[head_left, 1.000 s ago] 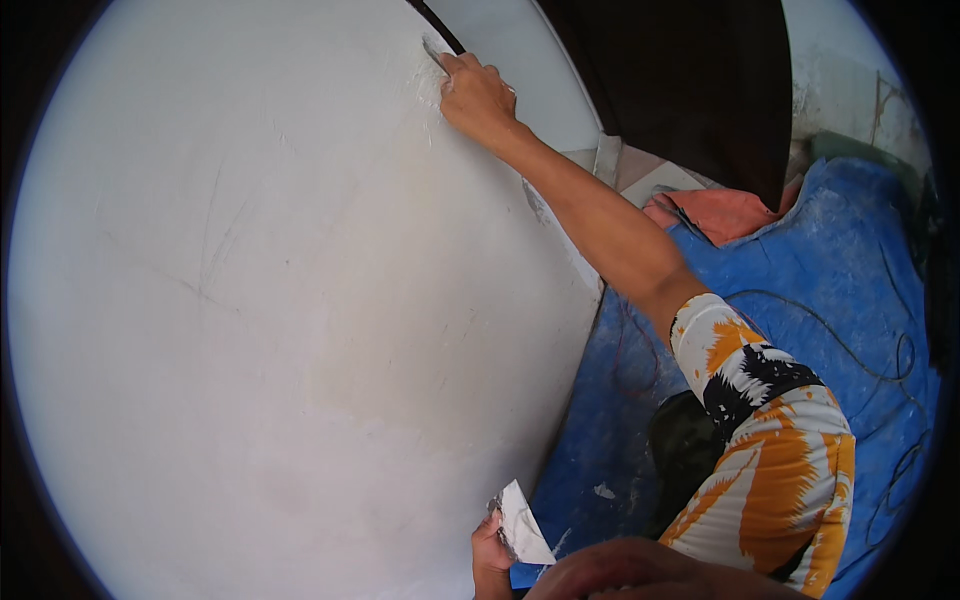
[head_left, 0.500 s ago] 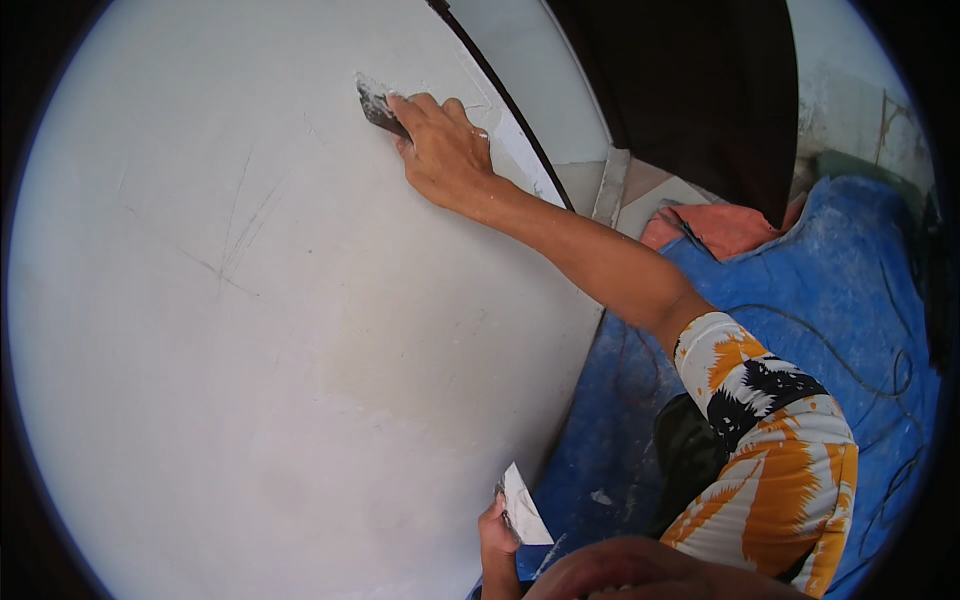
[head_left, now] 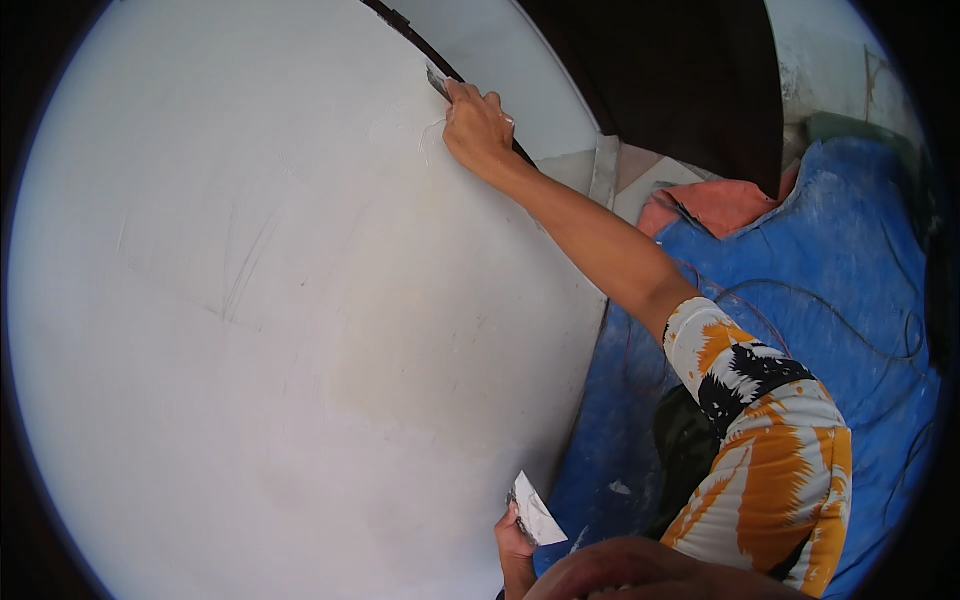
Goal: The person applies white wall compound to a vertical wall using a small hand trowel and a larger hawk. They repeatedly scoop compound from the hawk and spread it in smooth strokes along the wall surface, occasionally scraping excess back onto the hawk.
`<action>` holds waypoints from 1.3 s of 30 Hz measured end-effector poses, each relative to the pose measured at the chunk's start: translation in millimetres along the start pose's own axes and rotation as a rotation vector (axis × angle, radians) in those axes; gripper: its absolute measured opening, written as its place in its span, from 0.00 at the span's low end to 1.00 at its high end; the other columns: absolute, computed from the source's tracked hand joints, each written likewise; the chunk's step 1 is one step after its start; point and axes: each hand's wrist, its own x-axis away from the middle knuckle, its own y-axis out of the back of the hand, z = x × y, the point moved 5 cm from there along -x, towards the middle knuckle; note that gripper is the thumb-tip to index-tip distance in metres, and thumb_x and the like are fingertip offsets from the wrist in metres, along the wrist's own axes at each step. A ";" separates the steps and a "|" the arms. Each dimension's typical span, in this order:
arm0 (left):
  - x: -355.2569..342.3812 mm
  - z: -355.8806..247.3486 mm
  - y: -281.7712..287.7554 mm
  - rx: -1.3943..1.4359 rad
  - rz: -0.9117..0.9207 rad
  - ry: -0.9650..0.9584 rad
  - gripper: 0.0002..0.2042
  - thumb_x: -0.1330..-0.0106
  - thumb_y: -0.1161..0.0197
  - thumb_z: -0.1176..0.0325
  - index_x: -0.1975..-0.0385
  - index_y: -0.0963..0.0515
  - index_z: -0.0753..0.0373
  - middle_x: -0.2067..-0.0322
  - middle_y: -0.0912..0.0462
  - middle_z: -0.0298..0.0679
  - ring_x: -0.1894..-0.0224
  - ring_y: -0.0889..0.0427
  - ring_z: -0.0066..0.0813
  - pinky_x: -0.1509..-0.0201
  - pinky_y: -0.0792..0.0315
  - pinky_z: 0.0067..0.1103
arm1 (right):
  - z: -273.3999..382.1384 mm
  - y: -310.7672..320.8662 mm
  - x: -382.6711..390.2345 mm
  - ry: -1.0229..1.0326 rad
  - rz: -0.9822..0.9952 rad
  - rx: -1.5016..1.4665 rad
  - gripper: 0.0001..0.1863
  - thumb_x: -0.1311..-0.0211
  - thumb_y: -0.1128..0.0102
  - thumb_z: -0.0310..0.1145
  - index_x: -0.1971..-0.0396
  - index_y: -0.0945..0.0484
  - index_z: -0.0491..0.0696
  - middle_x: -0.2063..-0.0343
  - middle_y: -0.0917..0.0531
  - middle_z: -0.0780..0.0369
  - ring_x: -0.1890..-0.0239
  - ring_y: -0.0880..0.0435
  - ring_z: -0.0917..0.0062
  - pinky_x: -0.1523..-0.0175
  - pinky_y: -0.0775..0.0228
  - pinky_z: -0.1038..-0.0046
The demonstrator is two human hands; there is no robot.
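Note:
A large pale, scuffed white wall surface [head_left: 250, 380] fills the left and middle. At its upper right edge, along a dark strip [head_left: 410, 30], my right hand [head_left: 480, 125] is closed on a putty knife [head_left: 435, 82], its blade against the surface beside faint smears of white filler. Low in the middle my left hand [head_left: 513, 538] grips a wide scraper [head_left: 537, 513] coated with white putty, held near the surface's lower right edge; part of its handle is hidden by my fingers.
A dark panel [head_left: 680, 70] stands at the upper right, near a pale ledge [head_left: 604, 170]. A blue dusty sheet [head_left: 800, 240] with loose cables covers the ground on the right, with a salmon cloth [head_left: 720, 205] at its upper edge. A stained wall [head_left: 830, 70] is behind.
My right hand moved down and left from the dark strip, then back up and right to it with the knife. My left hand with the scraper has shifted slightly right.

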 end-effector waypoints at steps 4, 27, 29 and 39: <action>2.1 1.4 -0.4 -0.016 -0.029 -0.023 0.20 0.33 0.41 0.63 0.44 0.26 0.66 0.51 0.17 0.43 0.51 0.18 0.42 0.42 0.25 0.37 | 0.9 -2.3 -8.6 0.009 -0.016 0.014 0.20 0.29 0.53 0.35 0.39 0.30 0.49 0.45 0.24 0.58 0.48 0.26 0.56 0.47 0.30 0.51; -7.1 -10.3 -16.5 0.006 0.024 0.007 0.21 0.33 0.41 0.62 0.44 0.26 0.66 0.50 0.18 0.42 0.50 0.19 0.42 0.41 0.27 0.37 | -27.3 -8.3 25.1 -0.088 -0.014 -0.046 0.21 0.28 0.54 0.37 0.39 0.28 0.47 0.43 0.23 0.58 0.47 0.24 0.57 0.43 0.32 0.54; -1.5 -9.5 -9.3 -0.054 -0.052 -0.032 0.20 0.33 0.41 0.62 0.44 0.26 0.66 0.50 0.18 0.42 0.50 0.19 0.42 0.40 0.27 0.37 | -16.7 -1.8 11.8 -0.033 -0.023 -0.081 0.21 0.28 0.54 0.36 0.39 0.28 0.47 0.44 0.22 0.57 0.47 0.24 0.56 0.43 0.32 0.53; 8.0 -6.7 -21.7 -0.066 -0.023 -0.104 0.21 0.34 0.41 0.62 0.44 0.26 0.65 0.50 0.17 0.42 0.50 0.19 0.42 0.40 0.27 0.37 | -3.1 -12.4 -23.8 0.017 0.003 0.022 0.19 0.29 0.55 0.36 0.42 0.27 0.47 0.46 0.22 0.57 0.50 0.24 0.56 0.47 0.30 0.52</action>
